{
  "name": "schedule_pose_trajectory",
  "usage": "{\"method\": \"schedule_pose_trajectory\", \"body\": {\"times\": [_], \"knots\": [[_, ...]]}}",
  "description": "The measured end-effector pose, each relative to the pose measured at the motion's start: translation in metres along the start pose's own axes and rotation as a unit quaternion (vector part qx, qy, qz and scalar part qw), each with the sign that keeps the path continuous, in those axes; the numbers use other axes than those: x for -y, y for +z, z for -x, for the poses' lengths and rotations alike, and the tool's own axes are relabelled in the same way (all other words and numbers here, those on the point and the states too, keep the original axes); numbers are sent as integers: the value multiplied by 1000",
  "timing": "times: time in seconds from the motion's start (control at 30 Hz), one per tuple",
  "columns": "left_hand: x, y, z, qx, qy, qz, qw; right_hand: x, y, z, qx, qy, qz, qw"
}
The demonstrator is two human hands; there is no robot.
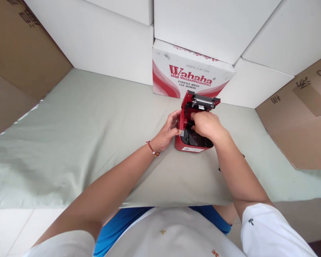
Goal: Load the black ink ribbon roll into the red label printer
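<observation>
A red label printer (178,143) stands on the cloth-covered surface, its hinged lid (203,100) raised toward the back. My left hand (167,132) grips the printer's left side, with the thumb on a grey tab (182,133) at the rim and the fingers along the outer wall. Reaching over the right wall, my right hand (207,123) is down inside the open compartment with its fingers curled. The fingertips are partly hidden there, so whatever they pinch does not show. On the printer's near face is a white sticker (192,149).
Behind the printer stands a Wahaha water carton (166,76), with large white boxes (109,39) stacked around it. Brown cartons flank the surface at left (29,46) and right (302,125). A small dark item (219,169) shows beside my right forearm. Pale green cloth (69,142) covers the surface.
</observation>
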State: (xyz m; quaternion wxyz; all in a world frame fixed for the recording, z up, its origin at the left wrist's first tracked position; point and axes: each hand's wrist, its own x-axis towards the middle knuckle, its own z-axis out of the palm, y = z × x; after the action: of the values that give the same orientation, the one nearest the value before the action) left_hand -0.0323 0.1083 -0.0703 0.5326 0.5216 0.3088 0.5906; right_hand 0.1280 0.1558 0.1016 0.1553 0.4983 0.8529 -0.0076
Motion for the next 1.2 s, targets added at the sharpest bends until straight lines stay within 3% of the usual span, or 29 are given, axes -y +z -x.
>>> {"method": "schedule_pose_trajectory", "body": {"times": [0.23,0.4,0.53,0.6,0.67,0.77,0.87,0.97,1.1,1.2], "knots": [[-3,1,-1,1,8,11,1000,-5,2,3,-13,0,-27,1000],[-7,1,0,1,8,0,1000,-12,7,30,-91,-8,-124,988],[-5,-1,1,9,19,-26,999,-45,8,80,-141,-32,-359,922],[-4,-1,1,13,20,-33,999,-72,11,106,-197,36,-425,883],[-5,0,1,10,13,-25,1000,-99,19,124,-205,103,-438,869],[-5,0,1,-5,1,-4,1000,-121,43,131,-77,117,-454,880],[-4,0,-1,-7,7,-1,1000,-119,72,123,11,92,-437,895],[-3,-2,-1,4,19,-2,1000,-117,96,121,-36,127,-379,916],[-2,-3,0,4,23,-17,1000,-139,115,137,-148,215,-294,920],[-2,-4,0,-3,18,-14,1000,-158,129,154,-159,236,-266,921]]}}
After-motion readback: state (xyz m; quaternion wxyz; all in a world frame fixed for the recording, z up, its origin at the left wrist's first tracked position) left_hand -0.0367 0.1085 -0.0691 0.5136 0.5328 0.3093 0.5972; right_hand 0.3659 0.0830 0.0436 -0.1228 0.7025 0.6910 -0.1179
